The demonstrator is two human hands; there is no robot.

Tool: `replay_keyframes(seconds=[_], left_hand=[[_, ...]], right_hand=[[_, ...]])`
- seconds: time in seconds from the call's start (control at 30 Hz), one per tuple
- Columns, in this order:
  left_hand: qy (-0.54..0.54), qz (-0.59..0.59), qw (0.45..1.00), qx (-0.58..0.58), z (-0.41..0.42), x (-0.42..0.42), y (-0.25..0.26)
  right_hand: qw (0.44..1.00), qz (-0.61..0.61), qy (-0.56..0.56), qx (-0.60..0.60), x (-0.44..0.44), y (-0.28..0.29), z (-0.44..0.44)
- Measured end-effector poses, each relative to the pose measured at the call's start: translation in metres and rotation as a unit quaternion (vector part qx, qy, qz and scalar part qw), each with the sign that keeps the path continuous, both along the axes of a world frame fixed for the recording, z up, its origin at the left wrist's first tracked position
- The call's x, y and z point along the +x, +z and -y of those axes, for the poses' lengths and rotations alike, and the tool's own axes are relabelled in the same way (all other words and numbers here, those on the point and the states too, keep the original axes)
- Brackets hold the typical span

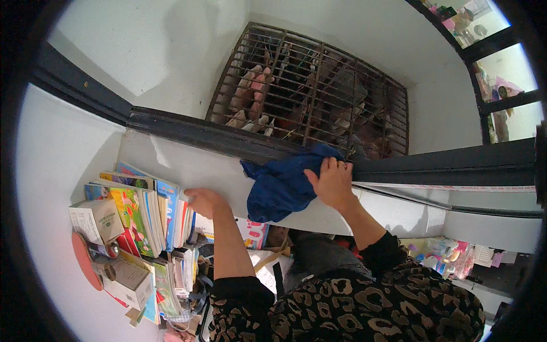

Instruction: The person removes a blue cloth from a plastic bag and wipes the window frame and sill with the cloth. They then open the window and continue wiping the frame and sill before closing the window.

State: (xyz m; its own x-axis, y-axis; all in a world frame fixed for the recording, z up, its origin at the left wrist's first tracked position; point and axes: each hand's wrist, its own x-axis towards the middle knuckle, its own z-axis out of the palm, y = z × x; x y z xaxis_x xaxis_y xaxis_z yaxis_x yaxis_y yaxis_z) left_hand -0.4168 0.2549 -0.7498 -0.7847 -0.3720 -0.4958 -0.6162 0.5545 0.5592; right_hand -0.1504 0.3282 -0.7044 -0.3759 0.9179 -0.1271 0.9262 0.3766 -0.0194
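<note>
My right hand (335, 181) lies on a crumpled dark blue cloth (284, 186), its fingers over the cloth's upper right part. The cloth drapes over the dark window frame rail (205, 128) and down onto the pale sill (226, 171). My left hand (207, 203) is at the right side of a row of upright books (145, 213), its thumb and forefinger apart near their edges; whether it touches them I cannot tell. Past the rail, a rusty metal grille (316, 89) covers a dark opening with debris beneath.
Two white boxes (102, 220) and a red table tennis paddle (83, 258) sit by the books at the left. Glass panes in dark frames (495, 42) rise at the upper right. A sliding window track (401, 196) runs right. Plastic items (453, 256) stand at the lower right.
</note>
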Motion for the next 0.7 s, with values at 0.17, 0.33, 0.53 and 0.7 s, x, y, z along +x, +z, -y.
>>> replay_keyframes(seconds=[0.17,0.33,0.53,0.7], left_hand=[[-0.032,-0.022,0.999,-0.001,0.002,0.004,-0.001],[-0.034,-0.065,0.997,-0.011,0.003,0.004,-0.009],[-0.042,-0.086,0.995,0.011,0.005,0.004,-0.02],[-0.021,-0.071,0.997,0.016,0.005,0.004,-0.021]], right_hand=[[0.996,0.076,-0.003,-0.044,0.006,-0.002,-0.008],[1.0,0.009,-0.019,0.02,0.003,-0.022,-0.006],[0.997,-0.039,-0.033,0.064,-0.009,-0.03,-0.006],[0.992,-0.072,-0.028,0.098,-0.025,-0.036,-0.006]])
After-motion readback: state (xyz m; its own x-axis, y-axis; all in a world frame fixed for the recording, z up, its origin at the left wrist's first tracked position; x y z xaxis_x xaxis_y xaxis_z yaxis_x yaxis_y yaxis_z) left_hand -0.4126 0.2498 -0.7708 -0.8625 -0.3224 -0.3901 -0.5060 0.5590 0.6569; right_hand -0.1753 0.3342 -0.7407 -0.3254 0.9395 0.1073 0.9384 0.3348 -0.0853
